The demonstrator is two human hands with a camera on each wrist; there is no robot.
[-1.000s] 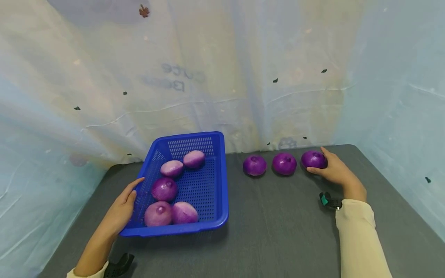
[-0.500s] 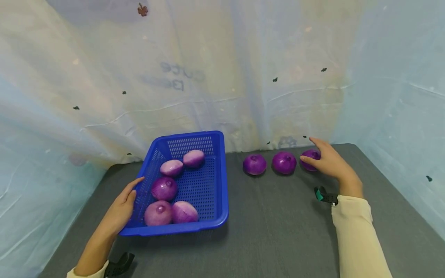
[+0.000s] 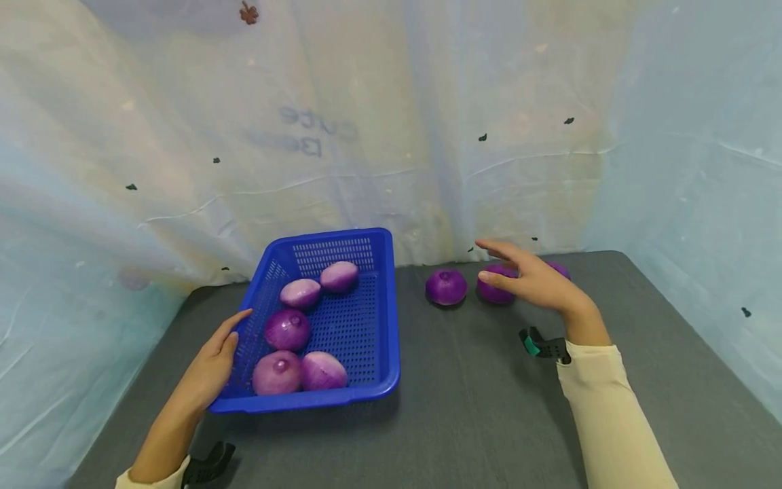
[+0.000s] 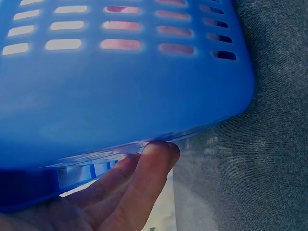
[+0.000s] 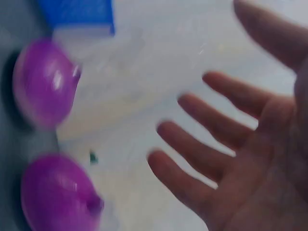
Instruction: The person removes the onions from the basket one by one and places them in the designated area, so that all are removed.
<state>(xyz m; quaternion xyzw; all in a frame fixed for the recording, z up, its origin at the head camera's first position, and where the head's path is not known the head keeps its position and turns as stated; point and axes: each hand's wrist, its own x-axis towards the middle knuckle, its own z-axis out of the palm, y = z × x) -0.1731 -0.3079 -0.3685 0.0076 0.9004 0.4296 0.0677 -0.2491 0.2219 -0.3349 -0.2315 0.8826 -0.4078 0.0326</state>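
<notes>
My left hand rests with extended fingers along the left side of the blue plastic basket. In the left wrist view its fingers lie against the basket's outer wall. Several red onions, some paler, lie inside; one darker onion sits mid-left among them. My right hand, fingers spread and nothing in it, hovers over the row of purple onions right of the basket. It partly covers the middle onion and most of the rightmost onion. The leftmost onion shows whole.
A dark grey tabletop carries everything. Pale printed curtains hang behind the table and along both sides. A black band with a green patch is strapped at the right wrist, and a black band at the left.
My right hand has let go of the rightmost onion, lifted off it and moved left over the middle one. The onions stay in place. My left hand keeps its place on the basket.
</notes>
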